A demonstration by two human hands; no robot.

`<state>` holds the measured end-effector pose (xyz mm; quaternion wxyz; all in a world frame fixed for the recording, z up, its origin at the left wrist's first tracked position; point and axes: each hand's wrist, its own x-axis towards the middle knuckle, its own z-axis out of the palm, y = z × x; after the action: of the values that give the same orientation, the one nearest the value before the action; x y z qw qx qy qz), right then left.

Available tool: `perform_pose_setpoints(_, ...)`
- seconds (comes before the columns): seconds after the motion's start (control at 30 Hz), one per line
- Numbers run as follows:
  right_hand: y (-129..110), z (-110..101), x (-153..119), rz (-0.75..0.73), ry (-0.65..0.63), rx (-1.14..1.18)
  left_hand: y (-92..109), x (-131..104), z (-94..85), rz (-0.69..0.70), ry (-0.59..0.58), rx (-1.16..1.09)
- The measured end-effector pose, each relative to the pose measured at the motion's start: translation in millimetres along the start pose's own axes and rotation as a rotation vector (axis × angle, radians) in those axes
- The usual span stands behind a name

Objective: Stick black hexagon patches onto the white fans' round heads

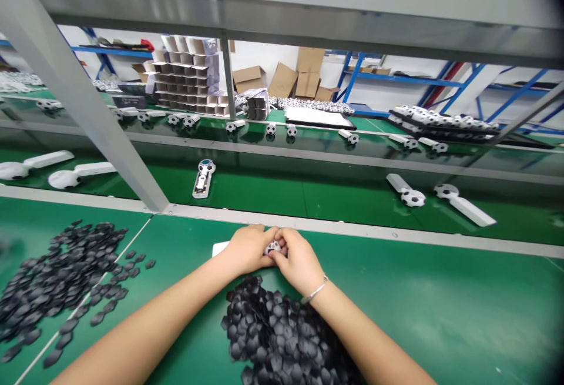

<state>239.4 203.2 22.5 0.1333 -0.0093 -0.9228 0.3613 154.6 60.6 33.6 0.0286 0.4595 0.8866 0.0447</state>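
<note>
Both my hands are closed around a white device with a soccer-ball head, low over the green bench. My left hand covers most of its white handle, whose end sticks out to the left. The fingers of my right hand press at the ball head from the right, and a bracelet circles that wrist. Fingers hide much of the head, so any small piece under the fingertips cannot be made out. Just below my hands lies a heap of black pentagon-like pieces, partly behind my right forearm.
Another spread of black pieces lies at left. Beyond a metal rail, a green belt carries several ball-headed devices, one of them open. A slanted post and overhead beam frame the view. Stacked boxes stand behind.
</note>
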Motion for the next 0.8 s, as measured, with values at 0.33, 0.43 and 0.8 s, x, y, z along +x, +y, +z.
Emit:
perform_pose_setpoints(0.33,-10.5,-10.8,22.2,0.126,-0.073,-0.155,4.7,7.3,0.7,-0.003,-0.025,0.115)
perform_pose_setpoints(0.43,-2.1,-9.3,25.5,0.089,-0.116,-0.075,-2.4,5.7,2.4,0.055,0.003,0.092)
perform_pose_setpoints(0.8,22.9,-9.8,26.7,0.148,-0.049,0.121,-13.8,4.8,31.1,0.181,0.426,0.026)
